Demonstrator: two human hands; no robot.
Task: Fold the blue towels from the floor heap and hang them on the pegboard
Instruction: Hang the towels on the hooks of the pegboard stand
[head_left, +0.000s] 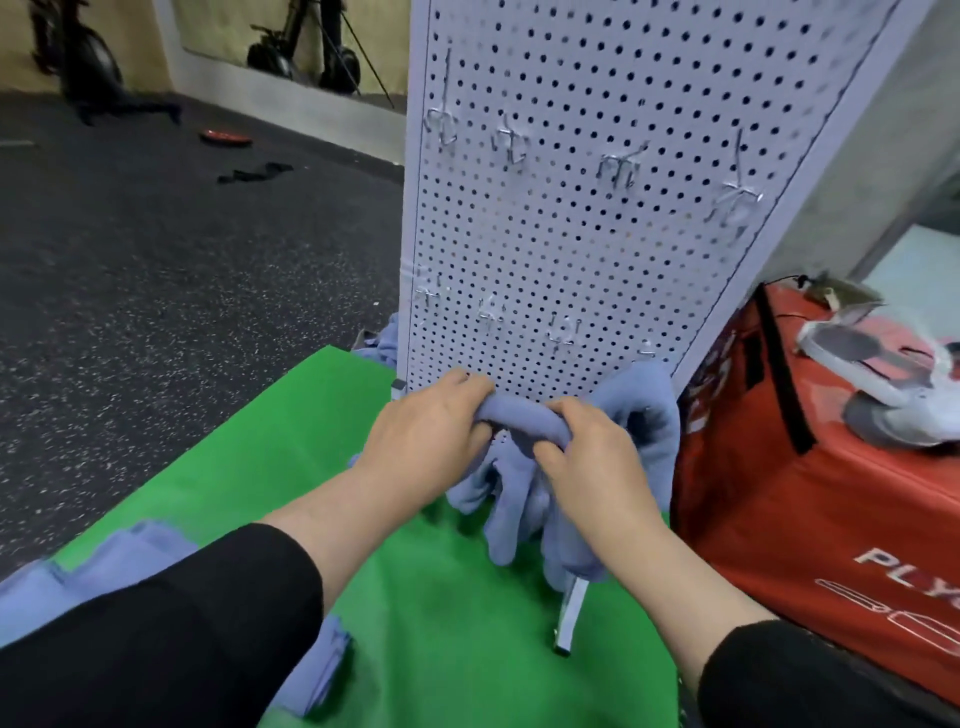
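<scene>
**Towel could slip off the low hooks**

Both hands, left hand (426, 431) and right hand (592, 457), grip a bunched blue towel (519, 467) at the pegboard (571, 234) base. Unevenly bunched, it may miss a lower hook (561, 332) and drop onto the green mat (441, 623).

The left hand (426, 431) and the right hand (592, 457) cover the top of the blue towel (511, 499), so the fold there and any hook under it cannot be seen. The fingertips of both hands are buried in the cloth. The towel hides the lower edge of the pegboard (571, 218), and the top of the board is cut by the frame. The small hooks (618, 169) are blurred, so their shape is not clear. The heap of towels (62, 587) is partly behind the black sleeve (171, 644) and is cut at the left edge. The white print on the red bag (810, 499) runs out of the picture on the right. The things lying on top of the bag are too blurred to name.
</scene>
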